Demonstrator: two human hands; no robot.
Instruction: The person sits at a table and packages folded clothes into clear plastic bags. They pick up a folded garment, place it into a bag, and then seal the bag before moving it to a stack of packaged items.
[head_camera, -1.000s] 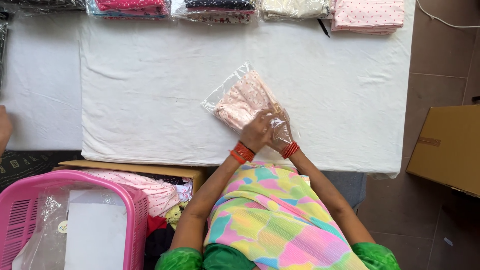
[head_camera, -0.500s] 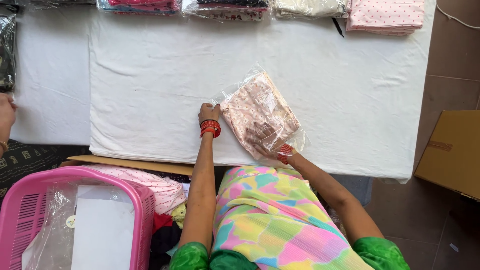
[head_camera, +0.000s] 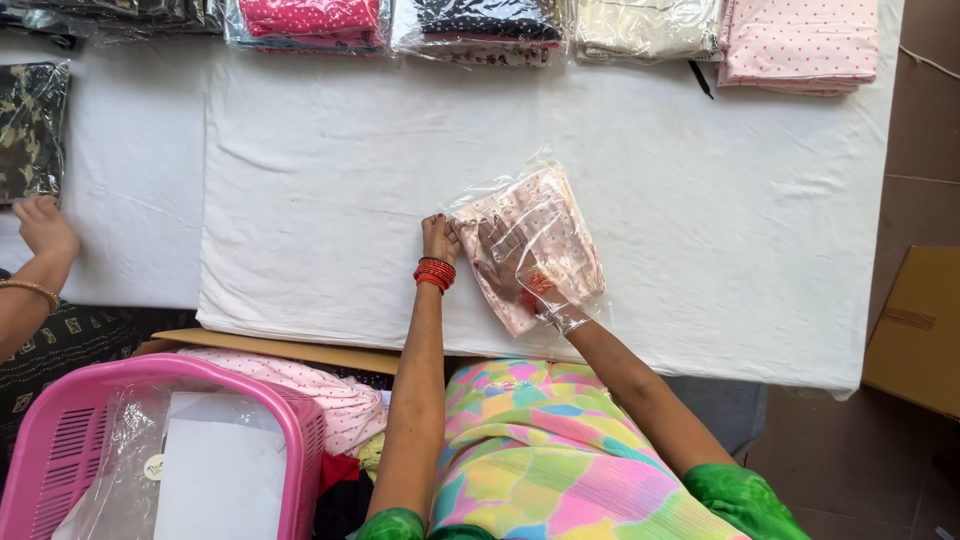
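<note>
White cloth (head_camera: 300, 200) is covering the table, with bagged folded garments (head_camera: 480, 25) lining its far edge. Next in size, a pink basket (head_camera: 60, 440) at lower left is holding a clear bag with a white sheet (head_camera: 215, 480) inside. Near the table's front edge, a clear plastic bag (head_camera: 530, 240) is enclosing a folded pink dotted garment (head_camera: 550, 215). Inside this bag the right hand (head_camera: 510, 255) is lying, fingers spread flat on the garment. At the bag's left edge, the left hand (head_camera: 438, 238) is pinching the plastic with curled fingers.
</note>
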